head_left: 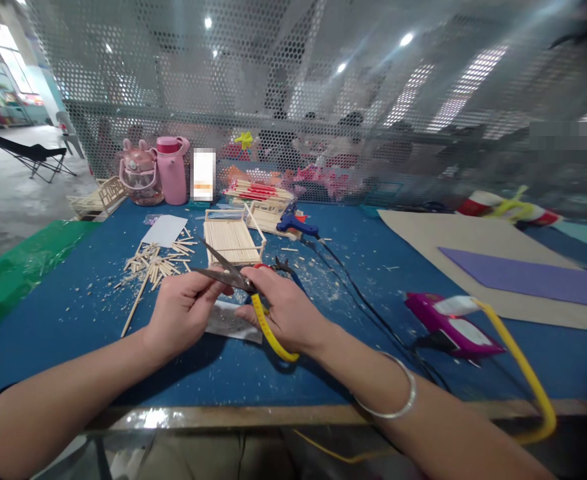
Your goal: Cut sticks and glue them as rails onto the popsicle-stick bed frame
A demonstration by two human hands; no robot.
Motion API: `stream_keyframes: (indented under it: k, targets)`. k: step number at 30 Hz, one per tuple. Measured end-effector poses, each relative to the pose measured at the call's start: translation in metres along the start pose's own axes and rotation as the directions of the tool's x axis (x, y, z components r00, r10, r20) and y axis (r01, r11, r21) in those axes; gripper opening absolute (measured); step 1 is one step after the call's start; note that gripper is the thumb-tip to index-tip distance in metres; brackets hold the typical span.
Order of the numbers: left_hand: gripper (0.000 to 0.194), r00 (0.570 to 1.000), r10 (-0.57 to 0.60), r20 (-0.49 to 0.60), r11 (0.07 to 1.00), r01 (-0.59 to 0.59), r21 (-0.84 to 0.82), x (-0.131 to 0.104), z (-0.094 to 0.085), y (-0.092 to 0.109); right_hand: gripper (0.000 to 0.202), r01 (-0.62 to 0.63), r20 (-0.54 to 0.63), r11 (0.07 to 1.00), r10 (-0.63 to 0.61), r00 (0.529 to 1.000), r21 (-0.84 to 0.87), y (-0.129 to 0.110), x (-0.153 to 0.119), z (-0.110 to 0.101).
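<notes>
My right hand (286, 310) is closed around a pair of scissors (220, 265) whose yellow-marked handle (268, 327) loops below the palm. The dark blades point left, spread apart. Beside the blades, my left hand (186, 307) is pinched shut; whatever lies between its fingers is too small or hidden to tell. Under the hands is a greyish sheet (236, 321). Just beyond them stands a small frame of light wooden sticks (233, 240). Dark pliers (284, 265), partly hidden, lie behind my right hand.
Cut stick pieces (156, 263) and a white card (166, 230) lie left. A blue glue gun (296, 223) trails its black cord rightward. A magenta device (453, 327) with a yellow cable is at right. Pink bottles (173, 177) stand before the perforated metal screen (273, 80).
</notes>
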State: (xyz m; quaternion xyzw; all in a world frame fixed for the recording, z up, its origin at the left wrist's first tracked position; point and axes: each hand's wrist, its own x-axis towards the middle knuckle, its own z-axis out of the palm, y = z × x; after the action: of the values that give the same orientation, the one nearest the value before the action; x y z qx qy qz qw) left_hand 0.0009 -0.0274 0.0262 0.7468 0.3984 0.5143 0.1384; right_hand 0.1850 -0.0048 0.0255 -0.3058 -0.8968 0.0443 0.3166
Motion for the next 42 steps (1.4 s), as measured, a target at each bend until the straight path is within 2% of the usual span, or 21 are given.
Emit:
stream_keyframes:
  k: [3, 11, 18, 22, 28, 33, 39, 42]
  targets:
    - [0.025, 1.000, -0.014, -0.008, 0.999, 0.014, 0.038, 0.001, -0.002, 0.001, 0.051, -0.020, 0.040, 1.000, 0.019, 0.999, 0.020, 0.002, 0.000, 0.000]
    - [0.024, 0.998, -0.057, 0.007, 0.997, 0.057, 0.051, 0.001, 0.000, -0.005, 0.054, -0.060, 0.072, 0.996, 0.065, 0.995, -0.067, 0.005, -0.001, -0.003]
    - [0.027, 0.998, -0.059, -0.018, 0.997, 0.060, 0.054, -0.003, 0.004, 0.000, 0.054, -0.106, 0.045, 0.994, 0.104, 0.994, 0.038, -0.002, 0.003, 0.002]
    - [0.025, 1.000, -0.026, -0.008, 0.998, 0.027, 0.053, -0.003, 0.004, 0.003, 0.058, -0.091, -0.001, 0.995, 0.091, 0.996, 0.050, -0.006, 0.003, 0.005]
    - [0.023, 0.998, 0.056, -0.020, 0.994, -0.054, 0.100, -0.003, 0.000, 0.005, 0.052, -0.058, -0.070, 0.998, 0.060, 0.996, 0.036, -0.004, -0.001, 0.006]
    - [0.019, 0.995, 0.102, 0.000, 0.992, -0.102, 0.078, -0.004, 0.002, 0.006, 0.052, -0.068, -0.027, 0.993, 0.071, 0.997, 0.099, -0.001, -0.002, 0.007]
    - [0.020, 1.000, 0.001, 0.024, 1.000, -0.002, 0.025, -0.001, 0.003, 0.005, 0.051, -0.085, -0.034, 0.968, 0.096, 0.995, 0.234, -0.004, 0.004, 0.002]
    - [0.020, 1.000, -0.016, 0.016, 1.000, 0.016, -0.005, 0.000, 0.001, 0.003, 0.053, -0.121, -0.031, 0.973, 0.129, 0.991, 0.198, -0.003, 0.006, -0.005]
